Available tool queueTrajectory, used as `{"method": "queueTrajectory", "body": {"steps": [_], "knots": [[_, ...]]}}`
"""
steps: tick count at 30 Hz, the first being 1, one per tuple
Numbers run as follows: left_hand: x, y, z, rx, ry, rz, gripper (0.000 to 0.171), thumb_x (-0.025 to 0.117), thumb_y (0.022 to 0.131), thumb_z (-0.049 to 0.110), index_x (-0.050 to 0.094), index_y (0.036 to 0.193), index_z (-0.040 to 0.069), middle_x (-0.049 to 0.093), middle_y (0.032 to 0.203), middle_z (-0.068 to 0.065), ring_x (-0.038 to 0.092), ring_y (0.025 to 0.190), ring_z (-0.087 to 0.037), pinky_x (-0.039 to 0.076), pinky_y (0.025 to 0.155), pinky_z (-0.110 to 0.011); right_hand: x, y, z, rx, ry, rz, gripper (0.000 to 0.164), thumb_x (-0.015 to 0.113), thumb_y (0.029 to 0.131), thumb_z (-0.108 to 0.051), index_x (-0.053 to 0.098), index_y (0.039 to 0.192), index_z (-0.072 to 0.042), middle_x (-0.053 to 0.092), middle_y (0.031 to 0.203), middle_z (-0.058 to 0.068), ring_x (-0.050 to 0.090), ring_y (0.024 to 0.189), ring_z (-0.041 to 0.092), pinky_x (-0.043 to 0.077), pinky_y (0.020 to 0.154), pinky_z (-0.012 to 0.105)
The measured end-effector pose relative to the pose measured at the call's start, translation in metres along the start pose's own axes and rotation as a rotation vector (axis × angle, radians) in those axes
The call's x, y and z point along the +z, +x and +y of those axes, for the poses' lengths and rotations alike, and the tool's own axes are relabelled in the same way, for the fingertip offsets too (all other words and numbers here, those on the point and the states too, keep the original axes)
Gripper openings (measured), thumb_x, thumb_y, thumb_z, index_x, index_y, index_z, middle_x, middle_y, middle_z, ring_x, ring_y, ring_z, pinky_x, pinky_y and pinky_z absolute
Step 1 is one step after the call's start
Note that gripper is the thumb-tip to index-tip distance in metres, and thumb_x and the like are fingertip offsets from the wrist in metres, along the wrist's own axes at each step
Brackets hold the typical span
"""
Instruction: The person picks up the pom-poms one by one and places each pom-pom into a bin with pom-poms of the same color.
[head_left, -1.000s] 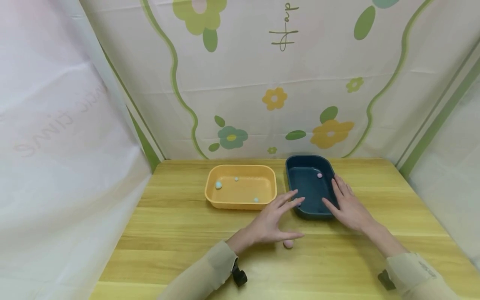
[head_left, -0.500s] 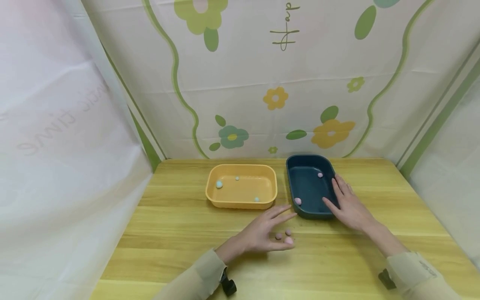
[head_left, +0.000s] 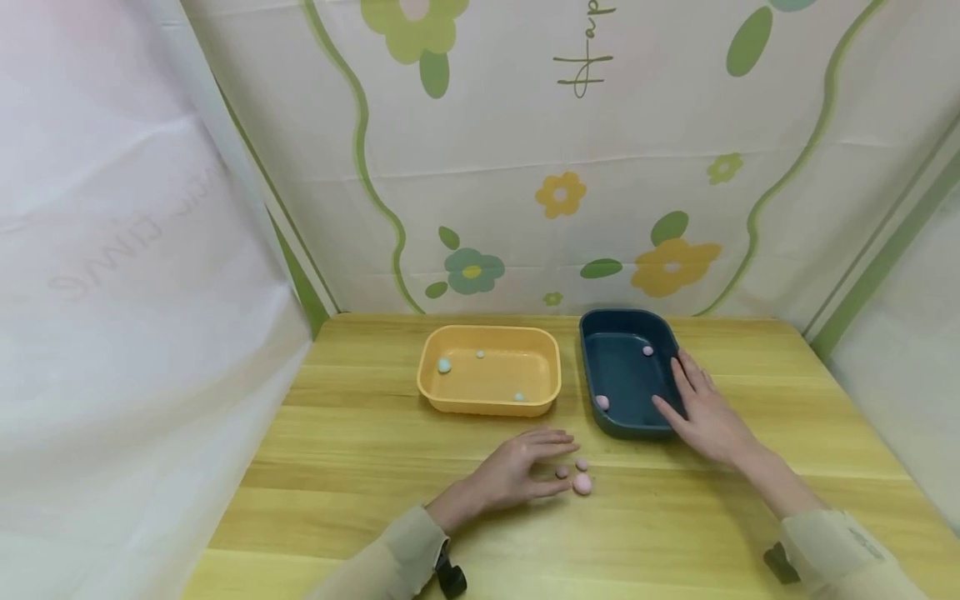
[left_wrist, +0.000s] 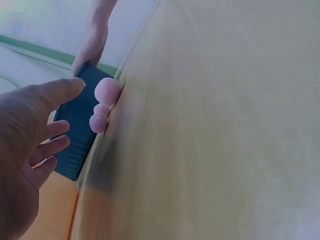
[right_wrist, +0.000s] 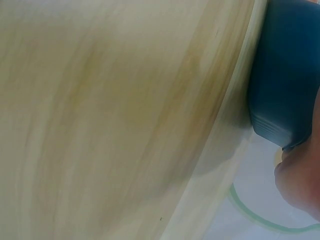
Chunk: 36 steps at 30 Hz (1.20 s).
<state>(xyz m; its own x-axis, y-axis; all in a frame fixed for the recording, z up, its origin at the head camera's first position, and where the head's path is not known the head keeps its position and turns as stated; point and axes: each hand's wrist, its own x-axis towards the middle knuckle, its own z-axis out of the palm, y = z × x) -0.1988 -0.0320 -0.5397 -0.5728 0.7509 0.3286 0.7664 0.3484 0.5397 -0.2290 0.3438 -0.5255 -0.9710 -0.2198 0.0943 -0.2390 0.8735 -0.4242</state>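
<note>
Three small pink balls, one larger (head_left: 582, 483) than the others, lie close together on the wooden table. My left hand (head_left: 517, 471) is just left of them, fingers apart and nothing held. In the left wrist view, the thumb and fingers of the left hand (left_wrist: 25, 145) spread beside the balls (left_wrist: 107, 92). My right hand (head_left: 708, 417) rests on the right rim of the dark blue tray (head_left: 630, 429), with straight fingers and the thumb over the inside. Two pink balls lie in that tray, one (head_left: 602, 402) in its near left corner, another (head_left: 648, 351) toward the back.
A yellow tray (head_left: 487, 407) stands left of the blue one, with three pale blue balls inside, the largest (head_left: 444, 365) at its left. A flower-printed cloth (head_left: 480, 192) hangs behind the table. White sheets (head_left: 150, 333) hang at both sides.
My left hand has drawn back from the blue tray to the left and toward me. A pink ball in the tray's near corner and those on the table show more fully. The right hand stays.
</note>
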Motion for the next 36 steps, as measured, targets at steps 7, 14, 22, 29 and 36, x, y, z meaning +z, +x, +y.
{"method": "queueTrajectory", "body": {"steps": [7, 14, 22, 29, 36], "knots": [[0.008, -0.003, -0.006, -0.028, -0.060, 0.074, 0.033, 0.083, 0.100, 0.017, 0.079, 0.131, 0.005, 0.080, 0.135, -0.009, 0.074, 0.131, -0.021, 0.054, 0.121, -0.031, 0.000, -0.001, 0.000, 0.013, 0.003, -0.014, 0.092, 0.053, 0.115, -0.047, 0.009, 0.172, 0.009, -0.002, 0.183, 0.030, 0.010, 0.167, 0.059, 0.004, 0.139, 0.067], [0.015, -0.002, -0.010, -0.016, -0.135, 0.139, 0.025, 0.083, 0.099, 0.012, 0.081, 0.123, 0.004, 0.083, 0.124, -0.007, 0.077, 0.120, -0.018, 0.058, 0.112, -0.024, -0.001, -0.001, 0.000, 0.007, 0.013, -0.015, 0.091, 0.055, 0.115, -0.044, 0.007, 0.173, 0.008, -0.002, 0.183, 0.031, 0.009, 0.167, 0.058, 0.001, 0.140, 0.064], [0.019, -0.003, -0.009, -0.102, -0.164, 0.121, 0.021, 0.083, 0.100, 0.012, 0.083, 0.120, 0.006, 0.084, 0.120, -0.005, 0.078, 0.116, -0.014, 0.058, 0.112, -0.024, -0.002, 0.000, -0.002, 0.006, 0.012, -0.013, 0.090, 0.054, 0.115, -0.044, 0.008, 0.173, 0.008, -0.003, 0.183, 0.030, 0.010, 0.167, 0.059, 0.001, 0.141, 0.063], [0.023, -0.005, -0.008, -0.139, -0.190, 0.134, 0.016, 0.082, 0.100, 0.011, 0.084, 0.115, 0.008, 0.084, 0.115, -0.004, 0.077, 0.111, -0.012, 0.060, 0.104, -0.021, -0.001, 0.000, -0.002, 0.008, 0.008, -0.011, 0.090, 0.053, 0.115, -0.046, 0.008, 0.173, 0.007, -0.002, 0.183, 0.029, 0.011, 0.167, 0.059, 0.004, 0.140, 0.065], [0.025, -0.004, -0.007, -0.161, -0.185, 0.138, 0.014, 0.082, 0.100, 0.012, 0.085, 0.114, 0.010, 0.084, 0.112, -0.002, 0.075, 0.109, -0.009, 0.059, 0.103, -0.020, -0.001, 0.000, -0.002, 0.006, 0.012, -0.004, 0.090, 0.053, 0.115, -0.046, 0.010, 0.173, 0.007, 0.001, 0.183, 0.031, 0.011, 0.166, 0.060, 0.004, 0.140, 0.065]]}}
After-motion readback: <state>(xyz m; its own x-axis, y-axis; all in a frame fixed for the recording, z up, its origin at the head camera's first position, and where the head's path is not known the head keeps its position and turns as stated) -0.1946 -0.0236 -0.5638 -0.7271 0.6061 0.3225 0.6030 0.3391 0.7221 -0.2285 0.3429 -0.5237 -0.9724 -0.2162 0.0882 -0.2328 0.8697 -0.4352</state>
